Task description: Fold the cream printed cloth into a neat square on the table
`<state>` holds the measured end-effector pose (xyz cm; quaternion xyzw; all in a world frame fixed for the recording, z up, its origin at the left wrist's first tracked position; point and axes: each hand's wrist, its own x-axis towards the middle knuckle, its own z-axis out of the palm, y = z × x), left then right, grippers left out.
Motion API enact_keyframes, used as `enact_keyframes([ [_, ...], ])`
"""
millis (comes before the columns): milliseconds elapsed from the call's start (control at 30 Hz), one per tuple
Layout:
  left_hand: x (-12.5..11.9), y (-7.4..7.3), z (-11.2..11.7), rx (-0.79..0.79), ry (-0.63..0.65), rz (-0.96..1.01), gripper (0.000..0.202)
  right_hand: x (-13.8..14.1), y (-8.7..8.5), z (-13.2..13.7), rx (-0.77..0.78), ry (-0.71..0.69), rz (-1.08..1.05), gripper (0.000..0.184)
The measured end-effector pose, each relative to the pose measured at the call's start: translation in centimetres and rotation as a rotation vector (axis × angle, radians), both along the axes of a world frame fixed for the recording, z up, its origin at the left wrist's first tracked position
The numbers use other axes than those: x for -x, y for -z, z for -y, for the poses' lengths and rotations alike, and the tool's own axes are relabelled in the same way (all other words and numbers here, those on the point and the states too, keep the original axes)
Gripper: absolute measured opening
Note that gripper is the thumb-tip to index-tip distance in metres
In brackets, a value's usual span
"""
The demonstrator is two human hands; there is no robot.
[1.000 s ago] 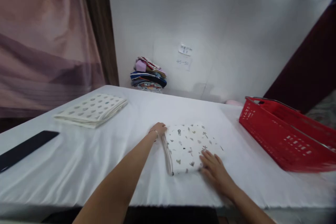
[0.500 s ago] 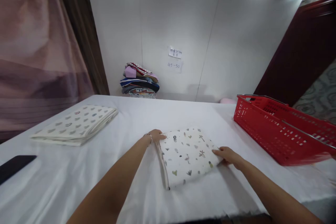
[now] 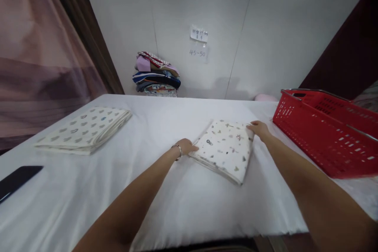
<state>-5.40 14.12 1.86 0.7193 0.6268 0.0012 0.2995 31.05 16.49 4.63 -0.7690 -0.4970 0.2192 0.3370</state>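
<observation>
A folded white cloth (image 3: 226, 145) with small plant-like prints lies turned at an angle on the white-covered table (image 3: 165, 189). My left hand (image 3: 186, 147), with a bracelet at the wrist, pinches its left corner, thumb on top. At the far right corner my right hand (image 3: 258, 129) grips the edge between thumb and fingers. The fingers under the cloth are hidden. Several folded layers show along the near-left edge. To the left rests a second folded cloth (image 3: 88, 128), cream with grey cloud-like prints, apart from both hands.
A red plastic basket (image 3: 327, 138) with metal handles stands at the right. A dark flat object (image 3: 20, 181), like a phone, lies at the left edge. Behind the table is a stack of folded fabrics (image 3: 156, 75) against the wall, below handwritten paper signs (image 3: 198, 43).
The printed cloth has been turned anticlockwise on the table. My right hand has moved away from me with its corner, and my left hand slightly to the right. The camera view has tilted down.
</observation>
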Motion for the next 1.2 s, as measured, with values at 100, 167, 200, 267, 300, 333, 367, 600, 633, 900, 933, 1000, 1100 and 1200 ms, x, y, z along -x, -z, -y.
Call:
enact_keyframes([
  [100,-1.5,0.0,0.9,0.006,-0.089,0.008,0.038,1.4,1.8,-1.4,-0.018,0.020,0.091,0.041],
  [167,-1.7,0.2,1.3,-0.016,-0.117,0.020,0.038,2.8,3.2,-0.5,-0.040,-0.027,0.131,0.039],
  [200,-1.6,0.4,1.4,-0.041,-0.125,0.037,0.038,3.4,3.7,0.3,-0.060,-0.054,0.150,0.038],
  [267,-1.2,0.9,1.7,-0.098,-0.161,0.100,0.041,4.5,4.3,2.9,-0.147,-0.132,0.186,0.034],
  [300,-1.1,1.1,1.9,-0.125,-0.188,0.141,0.045,4.9,4.4,4.4,-0.196,-0.169,0.182,0.032],
  [333,-1.0,1.4,2.2,-0.156,-0.216,0.185,0.050,5.3,4.4,6.1,-0.230,-0.198,0.151,0.031],
  [367,-1.0,1.7,2.6,-0.194,-0.236,0.229,0.053,5.6,4.4,8.0,-0.256,-0.217,0.100,0.030],
  [600,-2.2,2.6,5.8,-0.697,-0.047,0.352,0.028,8.2,4.9,18.3,-0.390,-0.386,0.163,0.027],
  [633,-2.3,2.6,6.3,-0.728,0.020,0.334,0.027,8.5,5.0,18.9,-0.396,-0.405,0.205,0.027],
  [900,-2.1,2.9,7.7,-0.664,0.193,0.287,0.028,9.5,5.8,20.3,-0.390,-0.467,0.473,0.029],
  [933,-2.0,3.0,7.7,-0.672,0.189,0.297,0.028,9.5,5.9,20.3,-0.395,-0.461,0.478,0.029],
  [1000,-1.9,3.2,7.6,-0.678,0.181,0.309,0.028,9.5,6.3,20.3,-0.404,-0.448,0.478,0.030],
  [1100,-1.7,3.4,7.6,-0.677,0.179,0.321,0.028,9.6,6.7,20.4,-0.412,-0.429,0.474,0.030],
  [1200,-1.3,3.8,7.7,-0.685,0.209,0.335,0.026,9.7,6.5,20.4,-0.375,-0.427,0.507,0.030],
])
